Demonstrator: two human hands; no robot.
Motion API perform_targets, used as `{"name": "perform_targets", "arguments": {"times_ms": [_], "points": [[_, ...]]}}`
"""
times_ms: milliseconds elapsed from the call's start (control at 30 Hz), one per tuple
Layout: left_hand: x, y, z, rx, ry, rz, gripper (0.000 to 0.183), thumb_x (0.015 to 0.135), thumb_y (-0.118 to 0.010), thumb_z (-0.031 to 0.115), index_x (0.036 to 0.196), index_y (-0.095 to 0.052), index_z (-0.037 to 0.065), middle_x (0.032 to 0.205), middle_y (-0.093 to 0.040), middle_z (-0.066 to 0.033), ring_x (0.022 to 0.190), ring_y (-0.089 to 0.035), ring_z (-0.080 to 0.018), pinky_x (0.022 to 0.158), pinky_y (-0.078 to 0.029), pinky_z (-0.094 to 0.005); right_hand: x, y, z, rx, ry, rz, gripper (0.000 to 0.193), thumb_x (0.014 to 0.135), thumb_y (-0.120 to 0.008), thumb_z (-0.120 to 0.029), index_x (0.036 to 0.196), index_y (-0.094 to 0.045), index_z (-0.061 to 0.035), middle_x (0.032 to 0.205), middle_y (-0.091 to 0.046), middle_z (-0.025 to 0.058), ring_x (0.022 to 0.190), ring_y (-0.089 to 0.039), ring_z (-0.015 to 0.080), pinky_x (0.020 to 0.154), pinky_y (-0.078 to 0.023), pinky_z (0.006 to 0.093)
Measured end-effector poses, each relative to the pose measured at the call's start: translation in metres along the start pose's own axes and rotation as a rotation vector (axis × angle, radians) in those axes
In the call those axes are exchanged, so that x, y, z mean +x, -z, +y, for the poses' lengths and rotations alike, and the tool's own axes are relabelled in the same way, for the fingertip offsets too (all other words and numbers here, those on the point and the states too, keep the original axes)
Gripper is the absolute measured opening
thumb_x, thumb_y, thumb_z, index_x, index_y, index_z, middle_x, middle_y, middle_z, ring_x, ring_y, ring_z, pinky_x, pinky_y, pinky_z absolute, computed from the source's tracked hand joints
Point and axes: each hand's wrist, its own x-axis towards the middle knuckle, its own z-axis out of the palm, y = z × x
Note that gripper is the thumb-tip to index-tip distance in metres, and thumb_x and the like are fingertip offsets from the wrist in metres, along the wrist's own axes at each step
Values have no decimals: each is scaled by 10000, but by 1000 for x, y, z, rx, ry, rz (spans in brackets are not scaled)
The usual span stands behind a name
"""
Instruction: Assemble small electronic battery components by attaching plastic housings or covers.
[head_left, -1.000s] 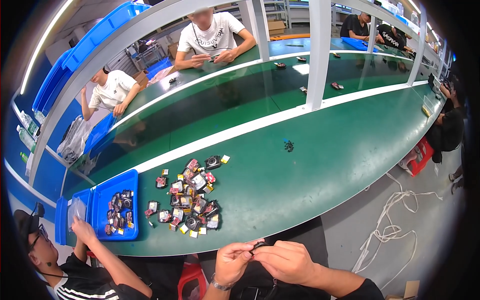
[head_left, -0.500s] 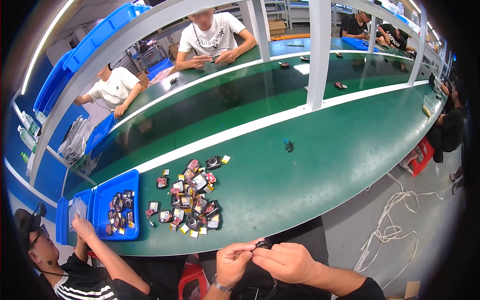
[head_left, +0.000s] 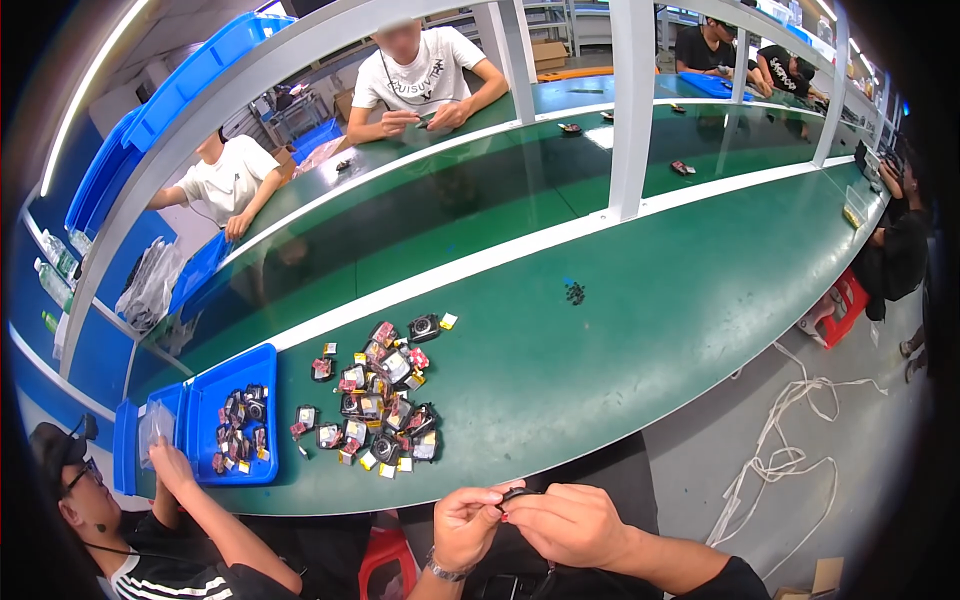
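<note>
Small, dark and smooth, the black part [head_left: 517, 493] shows us a rounded edge, most of it covered by fingers. A metal-link wristband [head_left: 447, 570] sits on the left wrist. Over to the pile of small devices [head_left: 397, 365]: boxy black plastic shells, some with round lens-like rings, mixed with silvery blocks, reddish boards and yellow-and-white tabs, all heaped loosely. More of them lie in the blue tray [head_left: 211, 385], glossy moulded plastic with a raised rim.

Underneath, we get a smooth green worktop [head_left: 510, 390], its far side edged by a white rail [head_left: 450, 264], with a pale upright post [head_left: 628, 120] rising from it. A cluster of tiny black pieces [head_left: 575, 295] sits out on the green. A white cord [head_left: 775, 465] loops across the grey floor, and a red stool [head_left: 388, 560] shows below the near edge. At left, a co-worker [head_left: 200, 500] handles a clear plastic bag [head_left: 157, 425]; across the line, a person in a white shirt [head_left: 425, 75] works with both hands.

And here at the near edge, the left hand [head_left: 463, 525] pinches the part between thumb and forefinger, while the right hand [head_left: 570, 522] grips its other side, fingers bunched. We have the part right between both sets of fingertips, above our lap.
</note>
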Motion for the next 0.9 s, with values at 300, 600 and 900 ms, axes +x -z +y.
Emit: {"name": "perform_targets", "arguments": {"times_ms": [300,600,900], "points": [[1,-4,0,132,-61,-14,168,947,-658,-35,1112,-632,-48,1225,-656,-311,1145,-670,-360,990,-561,-450,1,1,3,82,-85,-32,258,715,-781,26,945,-721,-74,924,-755,68,694,-729,196,569,-571,283],[5,-11,8,70,99,40,228,1000,-569,-34,1222,-566,-83,1315,-610,-286,1129,-675,-316,959,-600,-448,-1,-1,15,62,-82,-5,236,744,-778,2,960,-716,-71,998,-701,43,802,-702,208,657,-581,308],[5,-16,13,94,171,137,223,1001,-555,-40,1221,-544,-75,1179,-671,-233,1061,-705,-300,890,-636,-471,17,16,14,56,-119,-168,241,753,-796,-48,978,-710,-58,1015,-634,46,780,-617,182,651,-545,303]]}}
